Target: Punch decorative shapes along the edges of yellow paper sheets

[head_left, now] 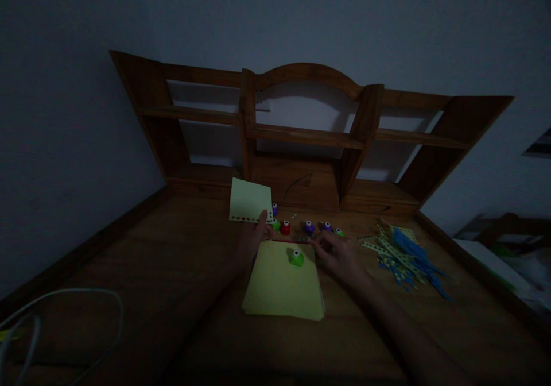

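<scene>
obs, dim light, l to r: far left we log a white cable (86, 289) looped on the wooden desk (185, 242). the wooden shelf unit (305, 136) runs along the back, by the wall. next, a loose pale yellow sheet (250, 201) w/ a row of holes along its near edge, lower r corner by our left hand (253, 239); can't tell if the two touch. left fingertips are at the l end of a thin red strip (287, 241); too dark to tell if they pinch it or just press. strip runs straight btwn our two hands, along the far edge of a stack of pale yellow sheets (284, 291), which lies on the desk in front of us, edges slightly uneven. beyond the strip we log small one-eyed figures: a purple figure (274, 209), a green figure (276, 225), a red figure (285, 228). a lime figure (297, 259) sits on the stack's top sheet, r of ctr, nr the far edge. then a 2nd purple figure (309, 229), a 3rd purple figure (327, 226) + a 2nd green figure (338, 232), the last two just past our right hand (339, 254). that hand is curled, fingertips at the strip's r end; firm grip vs light touch, we can't tell. further r, well apart from the hand, we note a messy pile: perforated yellow strips (374, 247) w/ blue strips (408, 245) among them
</scene>
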`<state>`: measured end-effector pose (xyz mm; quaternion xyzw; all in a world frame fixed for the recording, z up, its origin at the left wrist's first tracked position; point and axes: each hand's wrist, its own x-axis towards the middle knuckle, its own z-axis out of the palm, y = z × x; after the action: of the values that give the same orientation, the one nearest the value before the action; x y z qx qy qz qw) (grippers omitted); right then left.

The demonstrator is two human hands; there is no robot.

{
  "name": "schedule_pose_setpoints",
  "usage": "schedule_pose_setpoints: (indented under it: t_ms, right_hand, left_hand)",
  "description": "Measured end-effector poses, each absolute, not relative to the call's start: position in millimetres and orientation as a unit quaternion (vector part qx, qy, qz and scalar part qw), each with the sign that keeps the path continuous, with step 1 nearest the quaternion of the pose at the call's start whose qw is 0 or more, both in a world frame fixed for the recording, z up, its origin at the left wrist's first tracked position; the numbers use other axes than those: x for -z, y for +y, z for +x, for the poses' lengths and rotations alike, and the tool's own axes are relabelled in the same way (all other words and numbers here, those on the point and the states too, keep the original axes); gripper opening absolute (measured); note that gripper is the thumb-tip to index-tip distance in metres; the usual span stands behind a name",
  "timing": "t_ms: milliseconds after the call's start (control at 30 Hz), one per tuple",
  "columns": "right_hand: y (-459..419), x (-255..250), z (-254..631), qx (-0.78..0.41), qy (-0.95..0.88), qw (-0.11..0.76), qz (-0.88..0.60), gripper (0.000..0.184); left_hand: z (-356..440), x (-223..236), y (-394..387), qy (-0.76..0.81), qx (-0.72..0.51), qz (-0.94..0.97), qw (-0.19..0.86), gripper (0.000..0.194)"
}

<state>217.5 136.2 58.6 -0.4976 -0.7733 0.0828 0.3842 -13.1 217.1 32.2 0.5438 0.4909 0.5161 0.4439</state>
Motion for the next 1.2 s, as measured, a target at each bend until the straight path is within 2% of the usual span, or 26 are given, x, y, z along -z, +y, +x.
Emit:
schedule_pose_setpoints:
  t_ms: [267, 500, 833, 1067, 1200]
  right_hand:
    - [136, -58, 217, -0.075, -0.771, 0.389, -0.498, 0.019]
    - [136, -59, 217, -0.077, -0.769, 0.391, -0.5, 0.016]
    - [139, -56, 218, -0.085, -0.769, 0.394, -0.496, 0.017]
    - [138, -57, 217, -0.084, -0.768, 0.395, -0.498, 0.017]
    - [138, -57, 218, -0.088, -0.769, 0.385, -0.503, 0.017]
  left_hand:
    - [-9, -17, 225, 0.49, -0.507, 0.53, 0.471, 0.046]
    - [-11, -13, 226, 0.508, -0.498, 0.569, 0.413, 0.043]
    - [-10, -12, 223, 0.514, -0.521, 0.558, 0.392, 0.035]
    - [-12, -17, 222, 0.535, -0.484, 0.582, 0.375, 0.042]
    - [-13, -20, 222, 0.57, -0.422, 0.612, 0.35, 0.051]
